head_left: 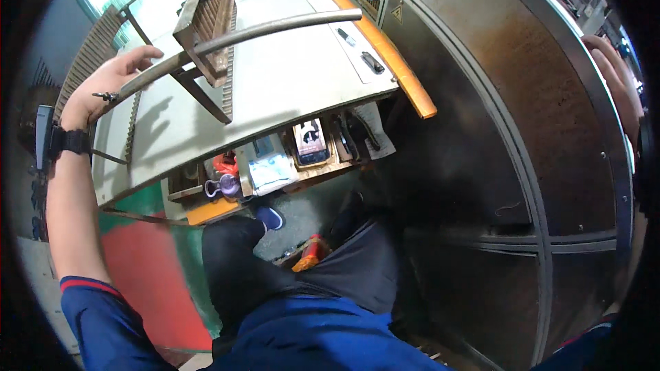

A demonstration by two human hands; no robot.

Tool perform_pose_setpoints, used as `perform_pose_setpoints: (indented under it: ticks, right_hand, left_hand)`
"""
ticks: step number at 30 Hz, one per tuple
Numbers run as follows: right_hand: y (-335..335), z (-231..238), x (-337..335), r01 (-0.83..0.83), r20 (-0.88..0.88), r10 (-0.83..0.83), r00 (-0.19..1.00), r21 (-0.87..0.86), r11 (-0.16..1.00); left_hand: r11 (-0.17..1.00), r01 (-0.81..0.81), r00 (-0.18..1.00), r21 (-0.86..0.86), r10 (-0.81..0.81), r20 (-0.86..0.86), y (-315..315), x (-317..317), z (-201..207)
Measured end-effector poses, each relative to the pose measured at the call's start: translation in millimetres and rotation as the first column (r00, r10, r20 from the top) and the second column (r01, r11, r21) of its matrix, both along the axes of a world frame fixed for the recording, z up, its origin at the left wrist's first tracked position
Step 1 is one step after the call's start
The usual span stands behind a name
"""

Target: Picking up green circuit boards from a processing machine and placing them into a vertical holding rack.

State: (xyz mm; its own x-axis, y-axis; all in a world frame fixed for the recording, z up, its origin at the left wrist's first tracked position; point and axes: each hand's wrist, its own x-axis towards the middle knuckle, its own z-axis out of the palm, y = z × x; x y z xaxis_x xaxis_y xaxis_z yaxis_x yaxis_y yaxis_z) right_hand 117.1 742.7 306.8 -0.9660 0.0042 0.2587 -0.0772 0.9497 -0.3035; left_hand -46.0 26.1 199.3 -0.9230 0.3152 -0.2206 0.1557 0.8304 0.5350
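At the left, my left hand [113, 82] is at a metal tube [275, 29] of a slatted metal rack. The tube crosses in front of my palm, and my fingers reach out past it, apart, over the white tabletop [289, 69]. Near my wrist a small wing-shaped screw [105, 97] sticks out. The rack's comb-like slatted part [213, 24] stands over the table. At the far right, my right hand [615, 79] lies along the edge of a tall metal cabinet [509, 48]; its fingertips are partly hidden there, so its grip is unclear.
An orange strip [385, 45] edges the table, with a black marker-like object [372, 62] nearby. Below, an open drawer holds a phone [311, 143], a white-and-blue packet [271, 172] and a purple object [223, 186]. A red-and-orange container [311, 253] is between my legs.
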Motion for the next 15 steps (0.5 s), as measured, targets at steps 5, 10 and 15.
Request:
perform_pose_setpoints:
  ticks: [5,10,15]
  right_hand:
    - [-30,12,1,-0.021,0.013,0.018,1.000,0.318,0.948]
    - [-21,19,17,0.102,-0.029,-0.098,0.995,0.368,0.924]
    - [31,58,84,0.391,-0.306,-0.257,0.917,0.559,0.731]
  left_hand:
    - [0.994,0.071,0.995,-0.078,-0.065,0.075,2,13,3]
    - [0.972,0.163,0.983,-0.170,-0.174,-0.052,11,11,3]
    - [0.988,0.033,0.946,-0.149,-0.079,-0.314,-29,-15,-33]
